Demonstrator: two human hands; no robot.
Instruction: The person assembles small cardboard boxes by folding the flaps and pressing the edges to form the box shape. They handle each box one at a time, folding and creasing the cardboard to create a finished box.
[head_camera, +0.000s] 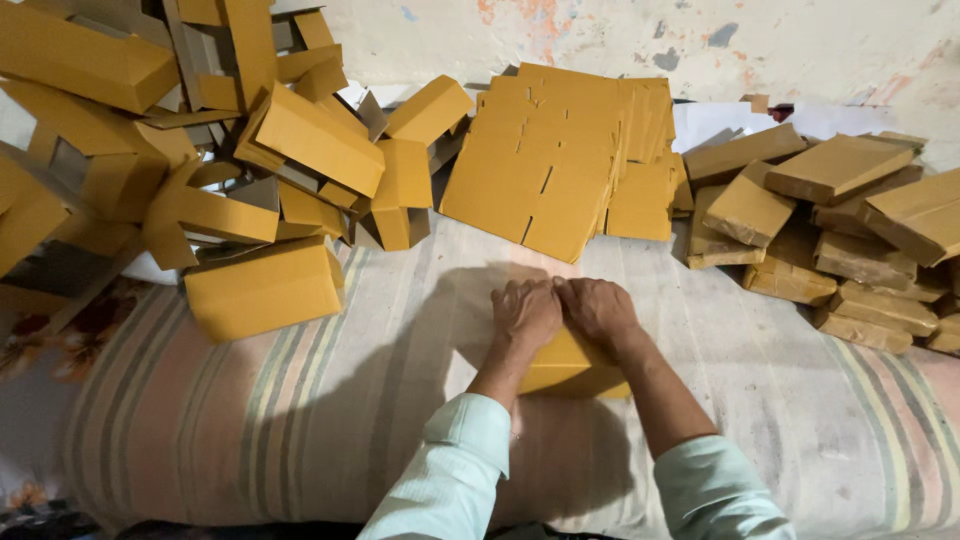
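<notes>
We've got both hands down on one yellow box (572, 366), right in the middle of the striped mattress (300, 400), just ahead of our body. Left hand (526, 312) and right hand (598, 308) sit knuckle to knuckle on its far top edge, fingers curled over and pressing down on the card, so each is closed on the box rather than spread wide; what the fingertips do underneath we cannot tell, they're hidden by the backs of the hands. By the look of it we're in the closing step: the box stands formed, and the hands seem to be tucking or pressing in its far flap. Beyond the hands lies the flat stack (560, 160) of unfolded blanks, near but not touching. To the left, a loose heap of made-up boxes (260, 290) spills onto the mattress; to the right sit lower, browner packets (850, 230), well apart from the work. The next move, as we judge it, calls for firm, even pressure from both thumbs so the flap seats square and doesn't buckle, with the box held steady against the soft mattress, which gives under it. Card this thin could crease if one side goes in first.
</notes>
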